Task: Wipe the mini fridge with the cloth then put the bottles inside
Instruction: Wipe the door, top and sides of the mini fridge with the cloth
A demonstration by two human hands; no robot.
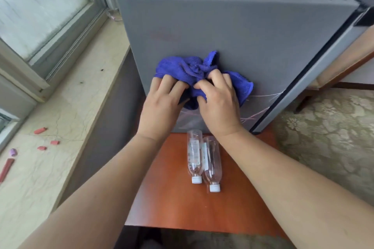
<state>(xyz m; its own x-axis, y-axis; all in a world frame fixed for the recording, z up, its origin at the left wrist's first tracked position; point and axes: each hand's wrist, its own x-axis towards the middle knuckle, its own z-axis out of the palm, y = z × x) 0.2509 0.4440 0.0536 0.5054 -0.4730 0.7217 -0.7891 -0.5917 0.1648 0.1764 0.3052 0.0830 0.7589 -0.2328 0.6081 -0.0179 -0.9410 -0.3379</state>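
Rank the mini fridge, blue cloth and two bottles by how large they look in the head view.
1. mini fridge
2. blue cloth, bunched
3. left bottle and right bottle: they look alike, so no ranking between them

Two hands, the left hand point(162, 103) and the right hand point(218, 105), share one blue cloth point(182, 66), bunched at their fingertips. One mini fridge point(242, 26) stands beyond them. Two bottles lie just below the wrists: the left bottle point(194, 157) and the right bottle point(211, 163) (each with one white cap). One table point(172, 198) lies under the forearms. Far left of the left hand, one windowsill point(70, 97) carries three short red pieces point(40, 130), one long red stick point(7, 168) and one purple piece point(13, 152).
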